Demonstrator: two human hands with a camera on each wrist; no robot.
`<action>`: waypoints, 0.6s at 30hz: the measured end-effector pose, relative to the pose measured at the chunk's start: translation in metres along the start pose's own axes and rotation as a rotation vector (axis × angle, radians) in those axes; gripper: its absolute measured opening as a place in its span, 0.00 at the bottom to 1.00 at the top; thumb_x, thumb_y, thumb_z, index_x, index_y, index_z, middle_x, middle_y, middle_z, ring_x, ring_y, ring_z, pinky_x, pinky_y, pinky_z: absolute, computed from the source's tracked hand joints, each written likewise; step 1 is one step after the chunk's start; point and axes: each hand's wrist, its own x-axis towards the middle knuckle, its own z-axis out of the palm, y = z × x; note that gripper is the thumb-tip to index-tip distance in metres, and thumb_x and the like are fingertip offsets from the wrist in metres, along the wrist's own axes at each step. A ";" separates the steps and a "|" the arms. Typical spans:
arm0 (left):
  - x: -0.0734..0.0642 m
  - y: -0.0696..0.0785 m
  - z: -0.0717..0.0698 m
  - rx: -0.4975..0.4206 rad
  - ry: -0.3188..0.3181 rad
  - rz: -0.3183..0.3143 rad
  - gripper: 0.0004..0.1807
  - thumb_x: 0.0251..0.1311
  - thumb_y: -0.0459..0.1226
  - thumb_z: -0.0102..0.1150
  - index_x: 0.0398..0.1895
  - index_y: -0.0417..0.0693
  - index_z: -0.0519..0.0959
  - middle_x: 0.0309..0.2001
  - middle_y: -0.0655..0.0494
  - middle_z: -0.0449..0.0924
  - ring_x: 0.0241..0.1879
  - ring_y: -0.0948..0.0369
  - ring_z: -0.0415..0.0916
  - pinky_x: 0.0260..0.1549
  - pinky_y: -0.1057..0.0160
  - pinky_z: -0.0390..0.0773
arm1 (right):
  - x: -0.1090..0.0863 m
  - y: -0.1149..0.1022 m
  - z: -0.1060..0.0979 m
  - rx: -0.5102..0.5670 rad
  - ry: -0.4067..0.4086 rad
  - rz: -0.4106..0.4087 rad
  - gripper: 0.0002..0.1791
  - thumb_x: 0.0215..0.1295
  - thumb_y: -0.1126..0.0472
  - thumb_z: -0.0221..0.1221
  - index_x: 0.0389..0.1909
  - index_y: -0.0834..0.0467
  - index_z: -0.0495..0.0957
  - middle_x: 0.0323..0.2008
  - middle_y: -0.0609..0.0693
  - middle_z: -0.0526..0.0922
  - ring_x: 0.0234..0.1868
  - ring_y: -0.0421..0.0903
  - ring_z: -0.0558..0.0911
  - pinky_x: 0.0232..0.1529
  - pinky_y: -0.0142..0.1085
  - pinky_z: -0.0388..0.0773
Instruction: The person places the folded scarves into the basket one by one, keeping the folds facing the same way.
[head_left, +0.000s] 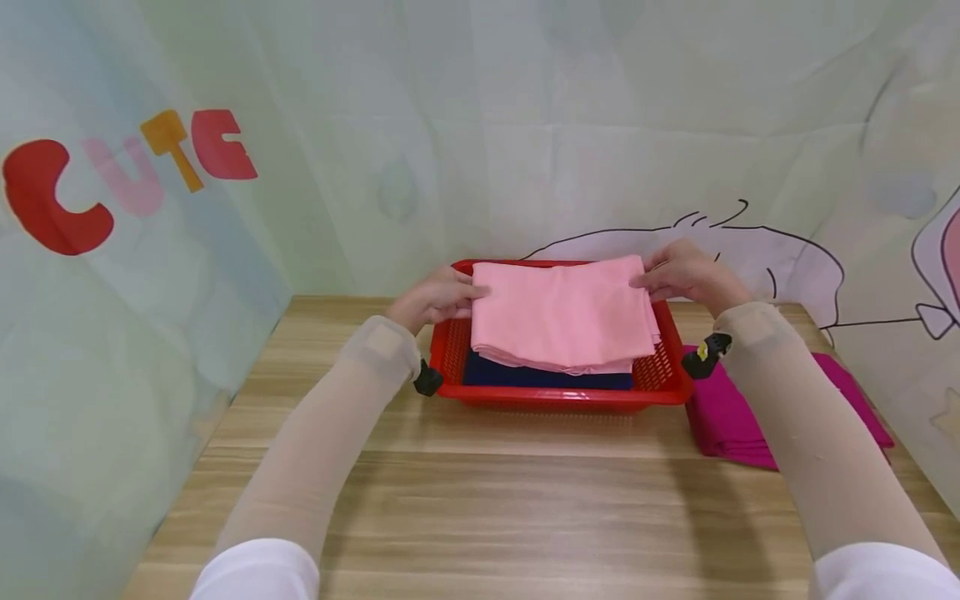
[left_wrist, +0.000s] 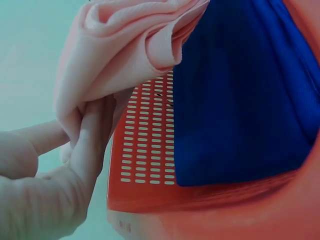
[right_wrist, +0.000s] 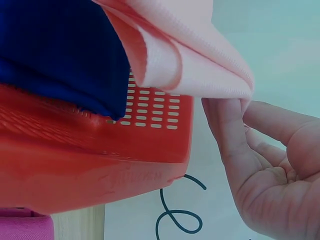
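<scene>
So the folded pink cloth point(head_left: 558, 312) is right in the middle of the head frame, held up over the red plastic basket point(head_left: 525, 395). Left hand point(head_left: 442, 297) has the cloth's left edge pinched, thumb on top and fingers tucked underneath; right hand point(head_left: 686, 271) does the same at the upper right corner. Neither is spread wide, both are closed down to the cloth's thickness. My guess is they grip opposite ends so the folds stay flat and the layers don't flop open, though the wrist views show the ends curling into loose loops anyway.

As for the basket, it's got slotted sides and sits at the upper middle of the desk point(head_left: 487, 508). Inside is a folded dark blue cloth point(head_left: 525, 375), laid flat lengthwise, probably because it fits best that way. Bare slots show past its ends. Can't tell if the pink one's middle is touching it.

There's also a folded magenta cloth point(head_left: 735, 421) outside the basket, right side of the frame, partly hidden behind the right forearm.
</scene>
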 end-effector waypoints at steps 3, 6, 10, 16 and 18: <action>0.001 -0.001 0.001 0.015 -0.001 -0.005 0.25 0.69 0.32 0.58 0.67 0.32 0.69 0.48 0.43 0.78 0.39 0.56 0.82 0.49 0.55 0.82 | 0.001 0.001 0.001 -0.001 -0.011 0.009 0.24 0.67 0.63 0.64 0.57 0.74 0.73 0.38 0.58 0.83 0.30 0.45 0.85 0.38 0.36 0.85; 0.002 -0.002 0.002 0.026 0.002 -0.013 0.25 0.69 0.32 0.58 0.67 0.32 0.69 0.47 0.44 0.78 0.38 0.56 0.82 0.49 0.55 0.82 | 0.002 0.002 0.002 0.007 -0.019 0.018 0.24 0.67 0.63 0.64 0.57 0.74 0.73 0.38 0.57 0.83 0.30 0.44 0.84 0.38 0.35 0.85; 0.003 -0.002 0.003 0.031 0.007 -0.024 0.24 0.69 0.32 0.58 0.66 0.33 0.69 0.47 0.44 0.78 0.38 0.56 0.81 0.49 0.55 0.82 | 0.004 0.002 0.004 0.007 -0.023 0.023 0.23 0.67 0.63 0.64 0.56 0.74 0.73 0.38 0.57 0.82 0.29 0.44 0.83 0.37 0.34 0.84; 0.006 -0.003 0.003 0.040 0.024 -0.039 0.23 0.68 0.32 0.59 0.65 0.33 0.71 0.47 0.43 0.80 0.37 0.55 0.82 0.46 0.56 0.83 | 0.005 0.002 0.007 -0.021 -0.013 0.038 0.22 0.67 0.63 0.64 0.55 0.73 0.73 0.40 0.59 0.82 0.30 0.45 0.83 0.38 0.34 0.84; 0.006 -0.004 0.004 0.047 0.025 -0.045 0.22 0.68 0.32 0.59 0.64 0.33 0.72 0.47 0.43 0.80 0.37 0.55 0.82 0.46 0.56 0.83 | 0.006 0.002 0.008 -0.032 -0.017 0.043 0.22 0.67 0.63 0.64 0.55 0.73 0.73 0.41 0.60 0.82 0.30 0.45 0.83 0.38 0.34 0.84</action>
